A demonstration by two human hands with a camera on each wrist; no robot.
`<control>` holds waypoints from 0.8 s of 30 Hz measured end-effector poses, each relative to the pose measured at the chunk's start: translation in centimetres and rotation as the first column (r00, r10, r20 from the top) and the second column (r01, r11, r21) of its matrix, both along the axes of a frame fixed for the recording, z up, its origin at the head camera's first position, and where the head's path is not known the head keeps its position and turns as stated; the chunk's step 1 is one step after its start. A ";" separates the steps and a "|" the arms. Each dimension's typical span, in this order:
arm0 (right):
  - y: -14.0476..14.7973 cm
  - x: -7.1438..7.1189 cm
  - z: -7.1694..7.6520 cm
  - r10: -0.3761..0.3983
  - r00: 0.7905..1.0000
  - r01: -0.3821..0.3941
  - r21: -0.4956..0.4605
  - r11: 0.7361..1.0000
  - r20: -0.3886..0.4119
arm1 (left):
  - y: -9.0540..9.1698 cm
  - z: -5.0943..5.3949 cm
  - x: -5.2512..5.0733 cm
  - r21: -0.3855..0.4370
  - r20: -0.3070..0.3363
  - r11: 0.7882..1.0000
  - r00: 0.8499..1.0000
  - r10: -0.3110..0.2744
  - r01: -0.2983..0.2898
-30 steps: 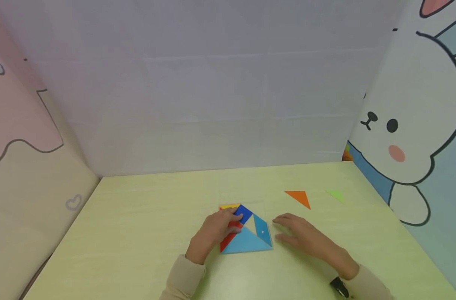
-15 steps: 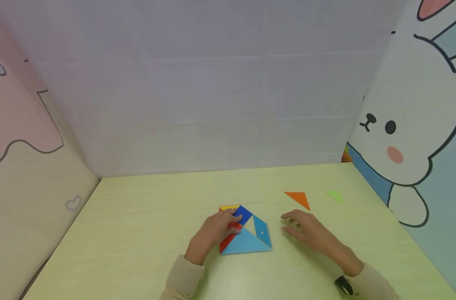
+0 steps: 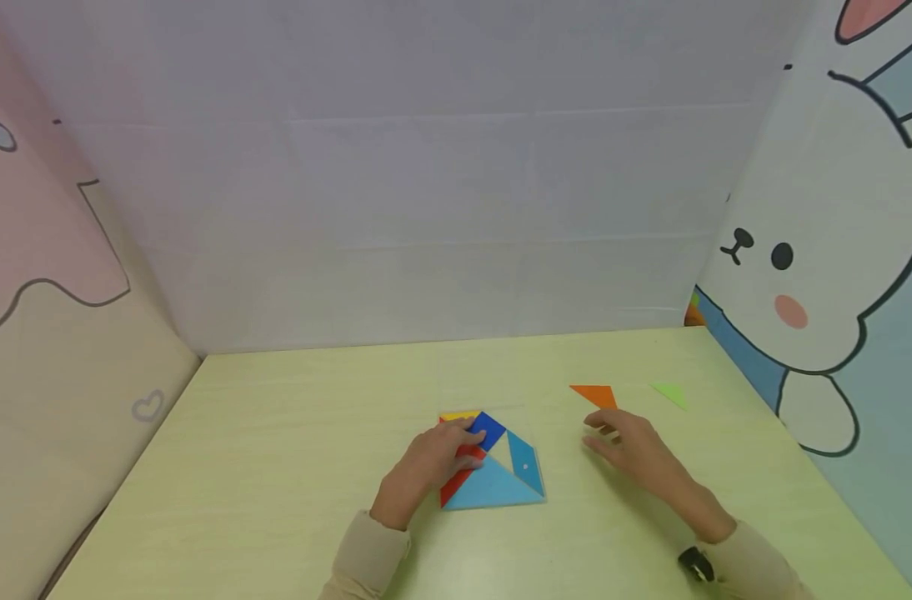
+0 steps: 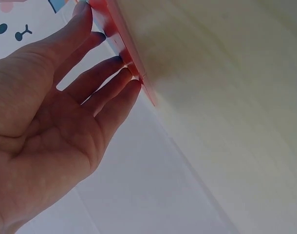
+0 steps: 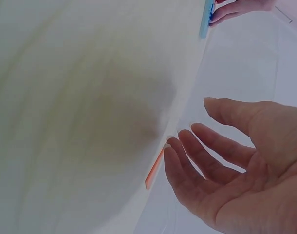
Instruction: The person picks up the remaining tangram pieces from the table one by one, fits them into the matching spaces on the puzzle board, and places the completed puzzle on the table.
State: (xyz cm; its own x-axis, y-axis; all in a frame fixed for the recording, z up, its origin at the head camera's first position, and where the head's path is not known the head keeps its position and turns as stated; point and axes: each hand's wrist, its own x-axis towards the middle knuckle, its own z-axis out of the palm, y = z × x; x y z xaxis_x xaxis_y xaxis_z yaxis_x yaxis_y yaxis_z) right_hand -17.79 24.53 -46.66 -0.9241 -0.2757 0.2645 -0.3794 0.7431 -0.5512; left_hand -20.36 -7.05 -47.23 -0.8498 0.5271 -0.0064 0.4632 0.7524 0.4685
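My left hand (image 3: 428,457) rests its fingertips on a flat tangram set near the middle of the table. Its pieces include a red piece (image 3: 453,487), a dark blue square (image 3: 489,428), a light blue triangle (image 3: 493,488), a blue parallelogram (image 3: 527,463) and a sliver of yellow (image 3: 458,414). A pale triangular gap shows between square and parallelogram. With nothing in its loosely bent fingers, my right hand (image 3: 638,450) hovers just in front of an orange triangle (image 3: 594,394), covering its near corner. In the left wrist view, fingertips touch the red edge (image 4: 124,48).
A light green triangle (image 3: 672,394) lies farther right on the pale wooden table (image 3: 298,450). Behind stands a white wall sheet (image 3: 426,208), with a rabbit-printed panel (image 3: 824,250) at the right and a pink and cream panel (image 3: 66,333) at the left.
My right hand has moved right and slightly up, away from the tangram's right edge to the orange triangle. The left hand and the pieces stay where they were.
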 end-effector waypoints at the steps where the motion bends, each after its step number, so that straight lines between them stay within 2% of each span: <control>1: 0.1 0.0 0.0 -0.006 1.000 0.006 -0.004 1.000 -0.009 | 0.0 0.0 0.0 0.002 0.003 1.000 1.000 0.000 0.000; 8: 0.9 -0.4 -0.2 -0.060 0.998 0.060 -0.008 0.998 -0.020 | -0.1 0.0 0.0 0.003 0.012 1.000 1.000 0.004 -0.004; 15: 1.7 -0.8 -0.1 -0.073 0.996 0.072 -0.012 0.997 -0.050 | -0.1 0.0 0.0 0.007 0.027 1.000 1.000 -0.002 0.002; 24: 2.6 -1.5 -0.1 -0.106 0.993 0.106 -0.009 0.994 -0.055 | -0.2 0.0 0.0 0.011 0.018 1.000 1.000 -0.013 0.013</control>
